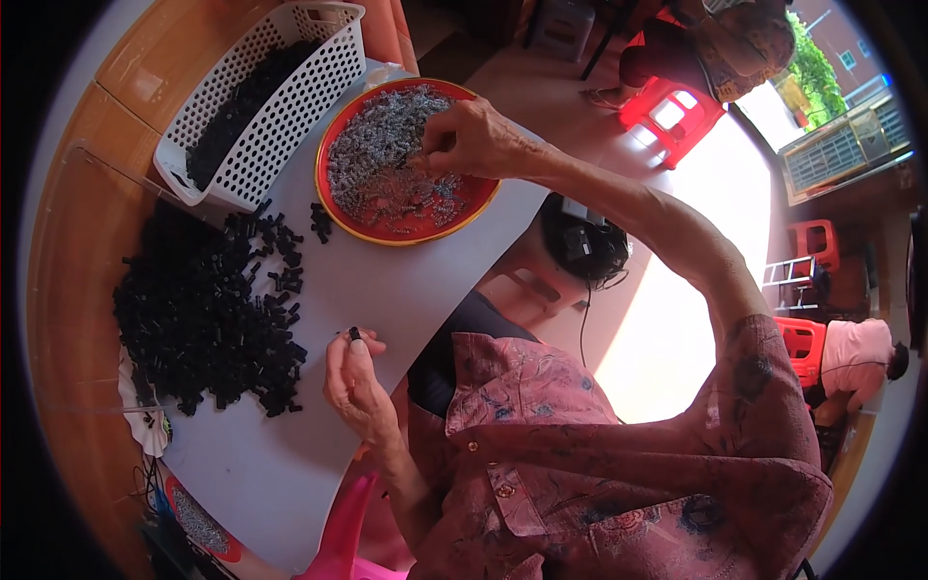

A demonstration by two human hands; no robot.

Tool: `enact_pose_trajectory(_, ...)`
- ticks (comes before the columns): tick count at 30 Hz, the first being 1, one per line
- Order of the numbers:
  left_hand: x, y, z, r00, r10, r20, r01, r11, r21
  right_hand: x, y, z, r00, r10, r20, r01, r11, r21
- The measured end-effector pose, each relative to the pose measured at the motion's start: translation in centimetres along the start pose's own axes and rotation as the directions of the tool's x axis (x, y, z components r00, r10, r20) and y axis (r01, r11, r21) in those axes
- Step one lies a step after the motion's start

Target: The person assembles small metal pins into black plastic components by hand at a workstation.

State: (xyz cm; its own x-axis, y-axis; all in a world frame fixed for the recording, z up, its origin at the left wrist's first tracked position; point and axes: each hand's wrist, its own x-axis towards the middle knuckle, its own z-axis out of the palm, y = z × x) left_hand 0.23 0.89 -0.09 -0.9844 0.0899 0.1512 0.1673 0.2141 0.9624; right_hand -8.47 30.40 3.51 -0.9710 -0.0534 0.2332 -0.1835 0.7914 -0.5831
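Note:
My left hand (360, 387) pinches a small black plastic piece (355, 333) between thumb and finger, just above the white table's edge. Over a round red tray with a yellow rim (324, 198), my right hand (466, 140) is closed with its fingertips bent down toward a heap of small silvery metal parts (387, 145). Whether those parts are springs or screws is too fine to tell, and whatever the right fingers hold is hidden. A large pile of similar black plastic pieces (208, 319) lies on the table to the left of the tray.
A white perforated basket (290, 135) holding black pieces stands behind the pile. Another tray of metal parts (198, 517) shows at lower left. Below the table's right edge sits a round black object (580, 242) with a cable. Two other people sit on red stools (677, 116) further right.

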Motion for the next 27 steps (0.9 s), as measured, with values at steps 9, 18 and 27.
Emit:
enact_pose_trajectory(9,-0.2,0.1,0.0,1.000,-0.022,-0.014,0.022,1.000,0.014,-0.2,-1.9,0.6,0.998,0.047,0.051,-0.062,0.938,0.341)
enact_pose_trajectory(18,0.0,0.4,-0.1,0.998,-0.056,-0.024,0.055,0.998,-0.030,-3.4,-10.2,7.3,0.971,-0.046,0.234,-0.173,0.541,0.823)
enact_pose_trajectory(27,-0.1,0.5,-0.5,0.990,-0.131,-0.044,0.130,0.991,-0.033,-5.6,-11.3,10.9,0.957,0.022,0.291,-0.283,0.312,0.907)
